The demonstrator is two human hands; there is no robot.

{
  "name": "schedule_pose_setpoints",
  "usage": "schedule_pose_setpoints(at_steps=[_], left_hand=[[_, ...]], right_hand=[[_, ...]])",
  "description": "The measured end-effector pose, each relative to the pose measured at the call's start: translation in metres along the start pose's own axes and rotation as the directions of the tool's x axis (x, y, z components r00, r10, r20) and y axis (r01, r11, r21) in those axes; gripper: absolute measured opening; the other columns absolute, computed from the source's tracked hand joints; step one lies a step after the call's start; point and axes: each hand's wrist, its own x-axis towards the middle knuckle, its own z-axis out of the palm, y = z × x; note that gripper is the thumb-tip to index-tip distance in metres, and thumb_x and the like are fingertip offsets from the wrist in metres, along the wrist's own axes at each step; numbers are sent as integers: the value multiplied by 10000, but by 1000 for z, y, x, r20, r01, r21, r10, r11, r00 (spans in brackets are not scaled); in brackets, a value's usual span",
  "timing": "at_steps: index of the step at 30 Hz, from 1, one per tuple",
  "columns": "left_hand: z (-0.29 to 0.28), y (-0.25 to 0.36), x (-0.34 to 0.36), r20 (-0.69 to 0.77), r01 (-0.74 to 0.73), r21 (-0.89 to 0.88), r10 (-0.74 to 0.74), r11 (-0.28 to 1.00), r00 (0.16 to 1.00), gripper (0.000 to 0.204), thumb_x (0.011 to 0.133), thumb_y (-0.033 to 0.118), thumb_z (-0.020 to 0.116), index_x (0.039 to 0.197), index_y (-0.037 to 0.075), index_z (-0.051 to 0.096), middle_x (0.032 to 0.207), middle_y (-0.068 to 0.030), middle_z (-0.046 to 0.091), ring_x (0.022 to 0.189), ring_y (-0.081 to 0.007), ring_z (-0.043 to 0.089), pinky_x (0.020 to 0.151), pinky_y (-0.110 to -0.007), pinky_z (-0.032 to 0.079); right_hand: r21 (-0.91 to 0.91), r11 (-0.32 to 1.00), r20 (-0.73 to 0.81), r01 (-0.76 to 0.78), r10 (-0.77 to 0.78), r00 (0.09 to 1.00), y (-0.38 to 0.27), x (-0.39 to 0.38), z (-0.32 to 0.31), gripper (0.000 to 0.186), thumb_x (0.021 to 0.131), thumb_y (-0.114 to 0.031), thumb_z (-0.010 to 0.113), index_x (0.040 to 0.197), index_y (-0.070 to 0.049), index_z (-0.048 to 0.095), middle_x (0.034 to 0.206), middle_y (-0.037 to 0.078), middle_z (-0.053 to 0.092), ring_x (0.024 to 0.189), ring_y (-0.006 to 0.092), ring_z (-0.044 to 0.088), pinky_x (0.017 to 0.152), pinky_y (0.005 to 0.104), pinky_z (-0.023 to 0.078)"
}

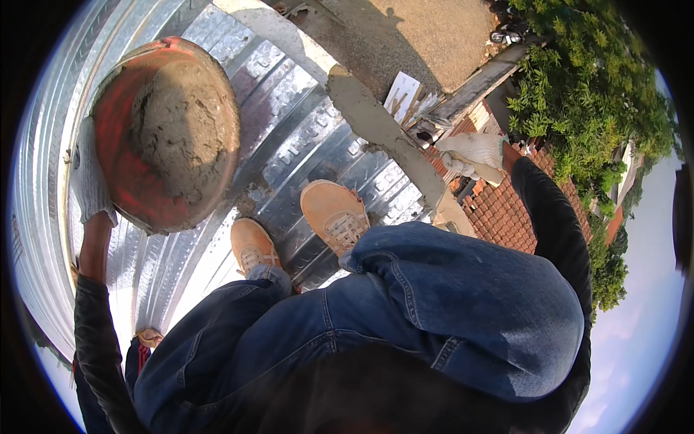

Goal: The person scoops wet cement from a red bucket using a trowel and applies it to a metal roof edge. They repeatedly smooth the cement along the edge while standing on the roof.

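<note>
The gloved left hand (92,177) grips the side of a red bucket (116,155) of wet mortar (177,130); holding it level should stop spills. Farther off, the gloved right hand (471,154) curls beside a smeared grey strip (372,119); whether it pinches anything, one cannot tell.

Past the right edge of the metal decking (278,119), I see a reddish tiled roof (502,217), leafy green trees (578,94), and a motorcycle (504,35) beside the brown yard (452,36).
</note>
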Motion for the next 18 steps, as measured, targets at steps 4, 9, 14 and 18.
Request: schedule_pose_setpoints(at_steps=[4, 9, 14, 18], left_hand=[[6, 10, 0, 4, 30, -22, -30, 999, 1000, 546, 1211, 357, 602, 1623, 0, 593, 1569, -115, 678, 1424, -221, 642, 1248, -374, 493], [-7, -7, 8, 34, 48, -95, -45, 994, 998, 550, 1198, 373, 627, 1599, -3, 616, 1543, -111, 696, 1401, -219, 655, 1223, -373, 514], [2, 8, 3, -29, 30, -24, -30, 999, 999, 543, 1185, 387, 653, 1566, 0, 656, 1496, -105, 729, 1369, -216, 674, 1193, -365, 527], [3, -2, 9, -35, -23, 34, 24, 999, 999, 540, 1183, 381, 659, 1562, -3, 664, 1497, -105, 730, 1370, -210, 675, 1192, -360, 525]], right_hand=[[17, 993, -32, 115, -115, 993, 43, 8, -12, 480, 1125, -456, 633, 857, -63, 695, 700, 16, 613, 497, 108, 528, 405, 314, 410], [-1, 909, -293, 417, -399, 869, 14, -22, 34, 452, 1152, -430, 628, 979, -27, 739, 759, 57, 636, 595, 130, 585, 554, 339, 488], [-926, 266, -218, 268, -956, 195, -22, -26, 44, 303, 1072, -363, 711, 1067, -64, 760, 828, 138, 710, 804, 347, 750, 726, 471, 585], [-986, -132, 123, -100, -988, 89, -58, -35, 30, 247, 988, -329, 794, 1152, -154, 737, 997, 77, 762, 893, 350, 737, 785, 457, 565]])
